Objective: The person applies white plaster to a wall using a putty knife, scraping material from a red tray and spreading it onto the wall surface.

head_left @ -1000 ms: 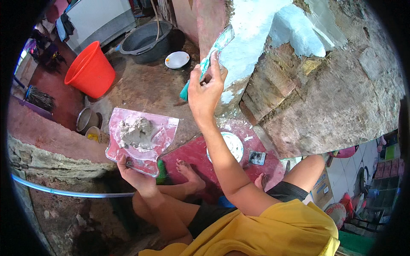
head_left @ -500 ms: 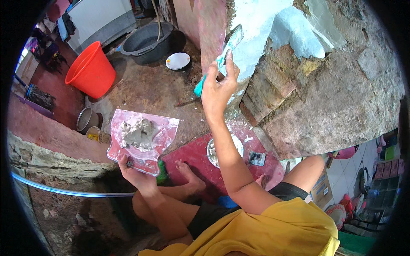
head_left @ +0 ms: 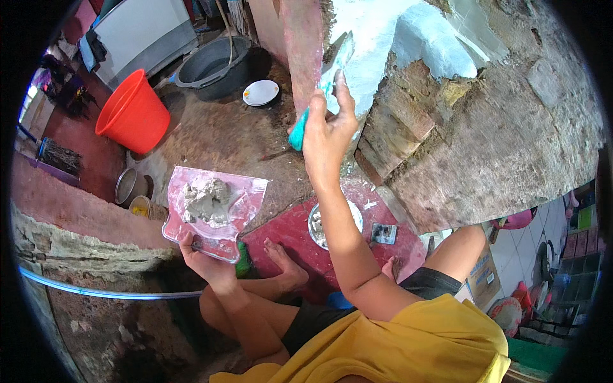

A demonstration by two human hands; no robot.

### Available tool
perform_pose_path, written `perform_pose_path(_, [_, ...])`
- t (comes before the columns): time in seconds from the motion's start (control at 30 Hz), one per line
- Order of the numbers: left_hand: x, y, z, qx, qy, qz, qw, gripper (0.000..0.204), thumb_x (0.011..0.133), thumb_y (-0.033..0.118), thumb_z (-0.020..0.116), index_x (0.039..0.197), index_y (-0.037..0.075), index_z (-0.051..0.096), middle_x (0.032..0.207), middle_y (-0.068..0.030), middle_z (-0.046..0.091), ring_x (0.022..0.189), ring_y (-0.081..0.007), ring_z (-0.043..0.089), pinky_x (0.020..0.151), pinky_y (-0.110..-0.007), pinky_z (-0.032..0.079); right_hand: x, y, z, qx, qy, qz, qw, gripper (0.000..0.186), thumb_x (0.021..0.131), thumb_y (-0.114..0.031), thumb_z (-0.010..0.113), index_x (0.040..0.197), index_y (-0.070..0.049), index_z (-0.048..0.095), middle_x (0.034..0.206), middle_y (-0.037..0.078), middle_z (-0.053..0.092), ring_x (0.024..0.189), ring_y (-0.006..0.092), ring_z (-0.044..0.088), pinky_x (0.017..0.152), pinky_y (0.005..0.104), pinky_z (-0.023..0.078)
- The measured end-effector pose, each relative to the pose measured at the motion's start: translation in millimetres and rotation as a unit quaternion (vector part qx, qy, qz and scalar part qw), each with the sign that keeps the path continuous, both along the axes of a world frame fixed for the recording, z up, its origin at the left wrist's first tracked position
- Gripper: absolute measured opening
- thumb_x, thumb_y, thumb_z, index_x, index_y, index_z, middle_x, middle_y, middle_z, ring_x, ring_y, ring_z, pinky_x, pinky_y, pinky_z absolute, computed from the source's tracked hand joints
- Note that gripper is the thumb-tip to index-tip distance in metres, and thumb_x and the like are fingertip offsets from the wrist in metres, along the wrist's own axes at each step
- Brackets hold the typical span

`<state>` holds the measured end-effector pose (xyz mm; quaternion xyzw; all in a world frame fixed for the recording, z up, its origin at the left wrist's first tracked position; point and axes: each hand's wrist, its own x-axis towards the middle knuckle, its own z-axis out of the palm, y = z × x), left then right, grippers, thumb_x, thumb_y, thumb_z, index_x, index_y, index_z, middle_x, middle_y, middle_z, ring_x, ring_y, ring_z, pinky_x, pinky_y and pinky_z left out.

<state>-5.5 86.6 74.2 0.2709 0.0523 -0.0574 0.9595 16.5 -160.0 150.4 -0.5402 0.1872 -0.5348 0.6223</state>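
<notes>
My right hand [head_left: 329, 131] grips a putty knife [head_left: 297, 133] by its teal handle, the forefinger stretched along it toward the blade. The smeared blade lies against the pale, freshly coated face of the wall [head_left: 377, 29]. Lower left, my left hand [head_left: 207, 258] holds the near edge of a flat pink board [head_left: 246, 185]. A lump of grey plaster [head_left: 207, 199] sits on that board, with thin smears around it. Beneath my right forearm stands a round white bowl [head_left: 359, 217], partly hidden, with pale lumps in it.
Rough broken masonry [head_left: 485, 147] spreads to the right. A red bucket [head_left: 135, 112], a black basin [head_left: 220, 80] and a white plate [head_left: 260, 93] stand at the back left. A small square container [head_left: 384, 233] sits near my foot. A pale blue hose [head_left: 115, 293] crosses the lower left.
My right hand has tilted the putty knife slightly, and its blade now shows narrower against the wall. The whole view has shifted a little. The board and plaster stay in my left hand.
</notes>
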Motion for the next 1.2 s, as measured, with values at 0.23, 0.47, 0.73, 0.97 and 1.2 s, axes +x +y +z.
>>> perform_pose_path(0.23, [2.5,2.9,-6.6,-0.001,0.001,-0.007,1.000,0.042,0.082,0.023,0.049,0.119,0.003,0.051,0.114,-0.0118,0.057,0.104,-0.0283,0.057,0.090,-0.044,0.046,15.4,21.5,14.1,-0.023,0.039,0.025,0.999,0.053,0.085,-0.009,0.062,0.129,0.012,0.040,0.099,0.009,0.047,0.065,0.0074,0.045,0.058,0.0219,0.041])
perform_pose_path(0.47, [1.0,3.5,0.3,-0.001,0.005,0.003,1.000,0.044,0.083,0.023,0.049,0.122,0.002,0.049,0.116,-0.0120,0.056,0.106,-0.0289,0.056,0.091,-0.045,0.045,7.4,26.9,-6.9,-0.020,-0.021,0.024,0.999,0.057,0.082,-0.005,0.056,0.134,0.008,0.035,0.105,0.016,0.045,0.080,0.0181,0.053,0.067,0.0286,0.044])
perform_pose_path(0.73, [3.7,1.3,-5.7,0.006,0.012,0.008,1.000,0.044,0.083,0.023,0.049,0.122,0.003,0.049,0.118,-0.0123,0.056,0.108,-0.0292,0.054,0.093,-0.046,0.044,32.0,6.8,-7.3,-0.097,0.054,-0.026,0.993,0.060,0.081,-0.006,0.058,0.134,0.010,0.034,0.105,0.020,0.042,0.077,0.0219,0.051,0.069,0.0330,0.044])
perform_pose_path(0.97, [0.5,1.5,0.1,-0.009,0.007,-0.016,1.000,0.044,0.083,0.022,0.050,0.122,0.003,0.049,0.117,-0.0116,0.056,0.108,-0.0288,0.055,0.093,-0.045,0.044,16.1,24.0,-34.1,-0.159,0.034,-0.084,0.983,0.054,0.082,-0.007,0.059,0.130,0.008,0.041,0.101,0.014,0.046,0.067,0.0153,0.047,0.061,0.0276,0.043])
perform_pose_path(1.2, [1.6,3.2,-1.7,0.006,0.002,-0.004,1.000,0.043,0.084,0.022,0.050,0.122,0.004,0.049,0.118,-0.0112,0.056,0.107,-0.0287,0.055,0.092,-0.045,0.044,25.4,3.3,-12.6,-0.140,0.062,-0.062,0.986,0.059,0.079,-0.005,0.057,0.132,0.010,0.037,0.102,0.020,0.044,0.083,0.0270,0.051,0.072,0.0364,0.043])
